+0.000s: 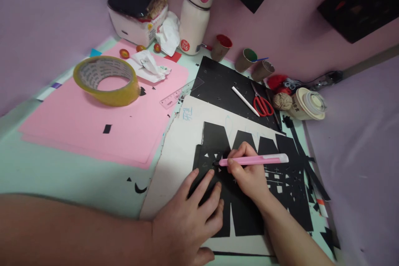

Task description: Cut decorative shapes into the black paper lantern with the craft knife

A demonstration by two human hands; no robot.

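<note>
My right hand grips a slim pink craft knife in a pen hold, its dark tip down on the black paper. Small triangles and squares are cut out of this paper, and its upper edge is notched into flaps. White pencil lines run across its right part. With fingers spread, my left hand lies flat on the left side of the paper, just below the knife tip. Beneath the paper is a pale board.
Pink sheets lie at left under a yellow tape roll. Behind the board are a clear ruler, a black sheet, a white pencil and red scissors. A white bottle and paint cups stand farther back.
</note>
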